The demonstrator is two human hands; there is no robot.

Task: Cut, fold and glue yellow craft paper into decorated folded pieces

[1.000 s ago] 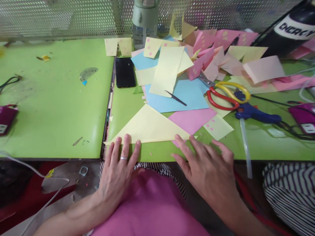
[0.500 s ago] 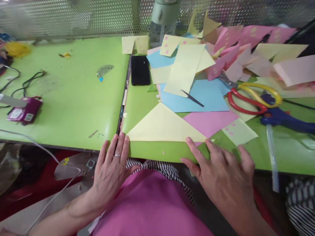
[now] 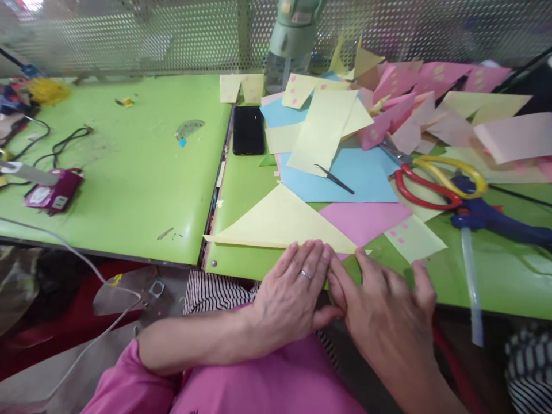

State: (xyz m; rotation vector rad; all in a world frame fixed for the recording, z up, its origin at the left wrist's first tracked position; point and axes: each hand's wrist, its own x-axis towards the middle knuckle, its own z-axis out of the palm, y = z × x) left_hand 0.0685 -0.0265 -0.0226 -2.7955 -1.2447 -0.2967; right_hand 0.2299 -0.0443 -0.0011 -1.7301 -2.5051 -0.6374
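A pale yellow paper folded into a wide triangle lies near the table's front edge, its point facing away from me and a narrow strip showing along its lower left edge. My left hand, with a ring, lies flat with fingers extended on the lower edge, right of its middle. Beside it, my right hand has its fingers spread, with fingertips at the paper's right corner. The two hands touch near the index fingers. Neither hand grasps anything.
Behind the triangle lie tweezers on blue paper, a black phone and a bottle. Red-and-yellow-handled scissors, a blue-handled tool and paper pieces crowd the right. A purple box stands left.
My left hand has moved right along the paper's lower edge, from the left corner to beside my right hand. The left corner is now uncovered and sticks out slightly. The view has shifted slightly.
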